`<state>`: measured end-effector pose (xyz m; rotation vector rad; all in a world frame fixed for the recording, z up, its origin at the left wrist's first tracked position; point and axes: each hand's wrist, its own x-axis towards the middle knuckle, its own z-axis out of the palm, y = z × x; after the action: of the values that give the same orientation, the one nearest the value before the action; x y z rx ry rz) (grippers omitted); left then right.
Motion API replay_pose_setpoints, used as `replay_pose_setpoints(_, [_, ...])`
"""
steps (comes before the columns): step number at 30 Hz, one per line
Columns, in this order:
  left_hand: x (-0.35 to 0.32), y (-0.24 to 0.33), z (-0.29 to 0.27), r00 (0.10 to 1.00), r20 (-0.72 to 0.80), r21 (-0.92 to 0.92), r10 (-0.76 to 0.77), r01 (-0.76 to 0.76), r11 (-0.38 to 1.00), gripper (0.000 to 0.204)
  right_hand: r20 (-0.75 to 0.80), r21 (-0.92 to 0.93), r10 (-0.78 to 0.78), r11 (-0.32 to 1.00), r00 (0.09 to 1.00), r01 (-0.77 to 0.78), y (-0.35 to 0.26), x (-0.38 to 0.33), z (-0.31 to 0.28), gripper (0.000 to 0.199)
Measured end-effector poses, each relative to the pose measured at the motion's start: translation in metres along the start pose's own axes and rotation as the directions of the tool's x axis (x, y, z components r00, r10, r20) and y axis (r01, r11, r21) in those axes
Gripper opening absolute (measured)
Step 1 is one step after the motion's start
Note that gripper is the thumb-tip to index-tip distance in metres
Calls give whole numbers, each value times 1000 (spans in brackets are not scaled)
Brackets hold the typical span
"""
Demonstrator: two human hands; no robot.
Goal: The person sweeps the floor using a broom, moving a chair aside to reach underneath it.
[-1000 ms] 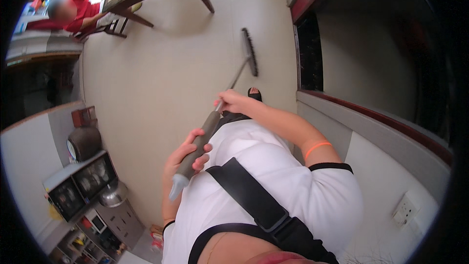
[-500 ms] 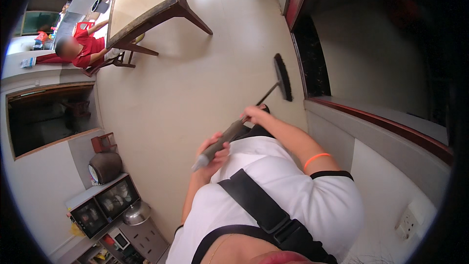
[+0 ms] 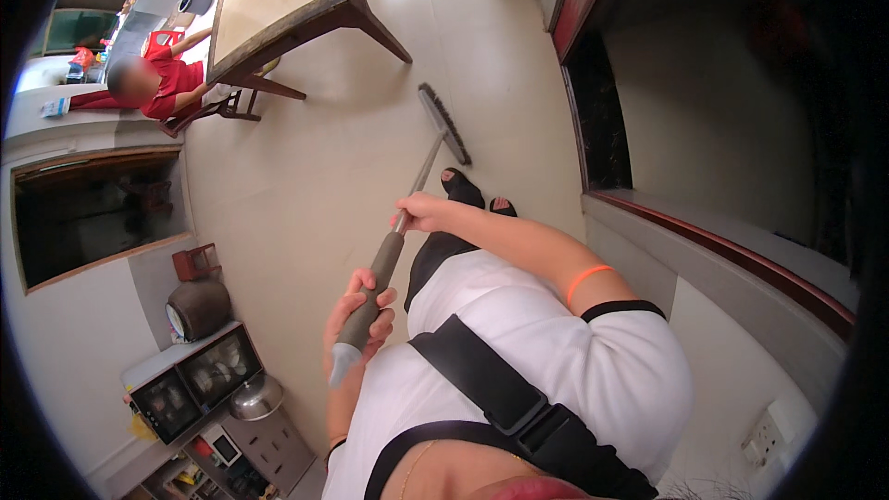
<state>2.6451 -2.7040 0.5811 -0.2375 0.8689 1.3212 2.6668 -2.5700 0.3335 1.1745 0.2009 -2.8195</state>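
A broom (image 3: 427, 165) with a metal pole and a thick grey-brown grip slants across the floor ahead of me. Its dark bristle head (image 3: 444, 124) rests on the pale floor, just beyond my feet. My left hand (image 3: 367, 307) wraps round the padded grip near its light grey end cap. Lower on the pole, just past the grip, my right hand (image 3: 421, 212) is closed round the bare metal. An orange band circles my right arm.
A wooden table (image 3: 278, 56) stands at the far left, with a person in red (image 3: 165, 83) seated beside it. A doorway (image 3: 602, 120) with a dark sill lies on the right. Near left are a brown round pot (image 3: 200, 307) and a glass-fronted cabinet (image 3: 220, 370).
The broom head has swept left across the floor, away from the doorway. Both my hands have moved left with the handle, which now stands more steeply in view. My feet show more.
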Motion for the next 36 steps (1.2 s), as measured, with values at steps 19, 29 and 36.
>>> replay_pose_setpoints(19, [182,128,-56,947,161,-344,-278,318,884,12,-467,-114,-145,988,872,103,-118,137,-121,12])
replay_pose_setpoints(29, [93,213,-35,984,82,-79,-157,164,983,21,-45,152,114,983,993,-106,-113,118,62,10])
replay_pose_setpoints(36, [135,234,18,962,126,206,-243,214,955,19,-82,172,-130,975,988,142,-181,88,41,8])
